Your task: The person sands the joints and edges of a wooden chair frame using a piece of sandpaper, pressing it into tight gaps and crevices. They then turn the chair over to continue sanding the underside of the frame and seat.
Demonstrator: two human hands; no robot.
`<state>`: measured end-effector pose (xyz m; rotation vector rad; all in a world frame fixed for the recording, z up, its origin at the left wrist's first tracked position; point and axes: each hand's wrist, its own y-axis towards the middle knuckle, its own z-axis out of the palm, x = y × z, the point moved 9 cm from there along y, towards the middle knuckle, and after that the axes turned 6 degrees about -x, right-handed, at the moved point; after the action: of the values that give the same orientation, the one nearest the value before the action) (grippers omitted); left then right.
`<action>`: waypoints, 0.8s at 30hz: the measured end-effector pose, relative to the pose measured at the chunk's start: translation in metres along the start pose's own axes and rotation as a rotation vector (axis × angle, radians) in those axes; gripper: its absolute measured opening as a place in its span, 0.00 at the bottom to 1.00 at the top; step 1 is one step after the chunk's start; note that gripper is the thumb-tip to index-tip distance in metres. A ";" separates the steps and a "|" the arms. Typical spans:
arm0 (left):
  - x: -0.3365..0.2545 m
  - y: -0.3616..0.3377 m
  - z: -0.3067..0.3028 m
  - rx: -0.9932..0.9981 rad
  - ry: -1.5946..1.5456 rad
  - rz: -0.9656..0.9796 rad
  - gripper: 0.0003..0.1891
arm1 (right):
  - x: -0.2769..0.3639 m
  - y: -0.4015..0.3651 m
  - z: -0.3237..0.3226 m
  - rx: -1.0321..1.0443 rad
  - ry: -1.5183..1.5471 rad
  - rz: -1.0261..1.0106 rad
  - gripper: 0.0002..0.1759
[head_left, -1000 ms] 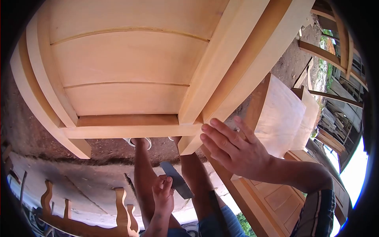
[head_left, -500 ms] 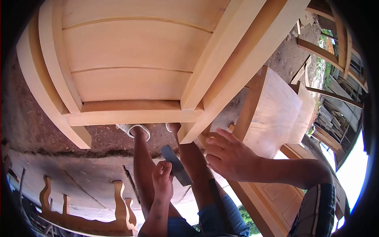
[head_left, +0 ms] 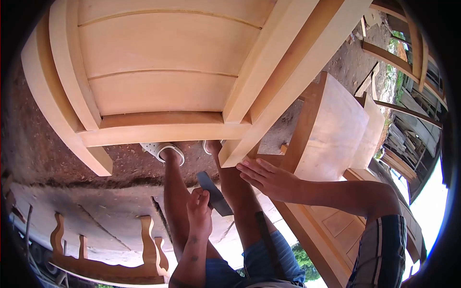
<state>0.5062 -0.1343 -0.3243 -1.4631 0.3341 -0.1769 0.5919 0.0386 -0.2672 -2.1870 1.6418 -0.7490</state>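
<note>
My left hand grips a thin, dark grey flat piece between thumb and fingers, above my legs. To its right, my right hand has its fingers stretched out and holds nothing; the fingertips are at the end of a pale wooden leg, and contact is hard to tell. That leg belongs to a large wooden frame with a grooved panel, which fills the upper part of the view.
Other wooden furniture pieces stand at the right, with a panelled piece below them. A curved wooden piece lies at the lower left. Stacked boards are at the far right. My feet are under the frame.
My right hand has moved slightly left, its fingers straighter and closer to the leg's end. My left hand, with the grey piece, has risen slightly. The frame appears a little higher in view.
</note>
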 end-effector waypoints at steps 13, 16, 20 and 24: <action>-0.095 -0.053 0.135 0.203 0.574 0.752 0.25 | -0.263 -0.068 -0.154 -0.927 0.136 0.731 0.43; -0.109 -0.047 0.182 0.170 0.598 0.874 0.25 | -0.312 -0.063 -0.227 -1.204 0.019 0.879 0.39; -0.108 -0.043 0.204 -0.063 0.622 1.165 0.26 | -0.355 -0.039 -0.237 -1.430 -0.375 1.253 0.35; -0.084 -0.033 0.220 -0.053 0.650 0.920 0.33 | -0.350 -0.041 -0.239 -1.421 -0.296 1.146 0.32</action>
<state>0.5023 0.0962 -0.2658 -1.1385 1.5003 0.1142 0.4149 0.4002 -0.1283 -1.0729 3.0564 1.2994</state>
